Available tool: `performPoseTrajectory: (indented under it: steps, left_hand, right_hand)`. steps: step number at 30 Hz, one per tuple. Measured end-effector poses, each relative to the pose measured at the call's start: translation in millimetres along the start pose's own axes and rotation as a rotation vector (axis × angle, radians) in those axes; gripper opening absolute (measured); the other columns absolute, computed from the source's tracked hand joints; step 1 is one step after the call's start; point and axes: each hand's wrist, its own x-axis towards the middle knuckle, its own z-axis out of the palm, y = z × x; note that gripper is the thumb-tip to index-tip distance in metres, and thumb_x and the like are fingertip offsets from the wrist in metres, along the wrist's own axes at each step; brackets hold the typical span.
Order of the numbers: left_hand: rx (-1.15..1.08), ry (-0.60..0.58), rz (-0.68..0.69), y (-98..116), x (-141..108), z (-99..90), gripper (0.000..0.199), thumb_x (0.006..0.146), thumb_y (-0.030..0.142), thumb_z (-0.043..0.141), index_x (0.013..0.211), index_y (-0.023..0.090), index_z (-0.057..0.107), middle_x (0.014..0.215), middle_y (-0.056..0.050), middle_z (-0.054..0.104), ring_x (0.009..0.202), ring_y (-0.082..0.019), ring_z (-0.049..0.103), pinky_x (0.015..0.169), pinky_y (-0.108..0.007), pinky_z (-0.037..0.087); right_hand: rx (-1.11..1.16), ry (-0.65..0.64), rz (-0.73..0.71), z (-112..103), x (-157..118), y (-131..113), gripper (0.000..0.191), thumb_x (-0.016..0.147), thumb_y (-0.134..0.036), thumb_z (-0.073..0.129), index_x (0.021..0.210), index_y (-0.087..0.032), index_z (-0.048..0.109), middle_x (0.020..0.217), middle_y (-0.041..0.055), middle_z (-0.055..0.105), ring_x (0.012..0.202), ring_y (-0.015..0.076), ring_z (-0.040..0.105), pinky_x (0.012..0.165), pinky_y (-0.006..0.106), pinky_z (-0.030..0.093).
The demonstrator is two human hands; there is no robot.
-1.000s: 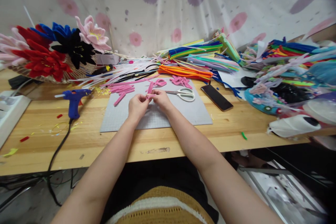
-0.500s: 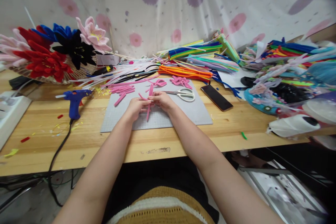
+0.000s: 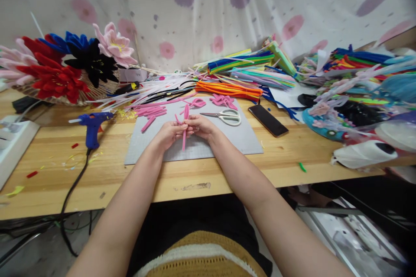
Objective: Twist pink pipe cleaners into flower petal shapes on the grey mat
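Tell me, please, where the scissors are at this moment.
In the head view, the scissors lie on the right part of the grey mat, just beyond the right hand and left of the phone.

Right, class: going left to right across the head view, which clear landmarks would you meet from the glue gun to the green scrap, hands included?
Glue gun → left hand → right hand → scissors → phone → green scrap.

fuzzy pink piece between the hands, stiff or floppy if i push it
The fuzzy pink piece is probably fairly stiff, since its near end sticks out straight past the fingers. It likely bends and stays bent, as the looped pink cluster seems to hold its curves. It looks light, being slim.
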Motion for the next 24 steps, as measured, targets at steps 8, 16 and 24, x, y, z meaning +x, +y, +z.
performPoseTrajectory:
  steps: [8, 16, 24]
  left_hand:
    - [0.045, 0.126, 0.196, -10, 7, 5.0, 0.017, 0.059, 0.022, 0.073, 0.065, 0.008, 0.065, 0.066, -0.009, 0.068, 0.062, -0.017, 0.066, 0.061, -0.027, 0.052]
    - [0.032, 0.066, 0.125, -8, 4, 5.9, 0.018, 0.065, 0.025, 0.071, 0.071, 0.009, 0.066, 0.071, -0.009, 0.069, 0.065, -0.016, 0.066, 0.060, -0.026, 0.053]
    - [-0.094, 0.011, -0.077, 0, -1, 8.2, 0.016, 0.079, 0.008, 0.051, 0.070, 0.008, 0.065, 0.066, -0.007, 0.068, 0.054, -0.010, 0.063, 0.049, -0.017, 0.051]
  right_hand:
    - [0.006, 0.105, -0.123, 2, 0, 1, 0.026, 0.058, -0.021, 0.073, 0.062, -0.013, 0.049, 0.048, -0.0044, 0.054, 0.041, 0.0036, 0.045, 0.039, 0.014, 0.033]
    - [0.035, 0.178, -0.144, 5, -2, -1, 0.025, 0.059, -0.023, 0.071, 0.066, -0.016, 0.049, 0.052, -0.0060, 0.053, 0.044, 0.0058, 0.048, 0.040, 0.017, 0.037]
    - [0.051, 0.016, -0.197, 2, -8, -5, 0.031, 0.058, -0.008, 0.053, 0.087, -0.019, 0.058, 0.077, -0.0015, 0.061, 0.064, 0.0082, 0.054, 0.054, 0.018, 0.045]
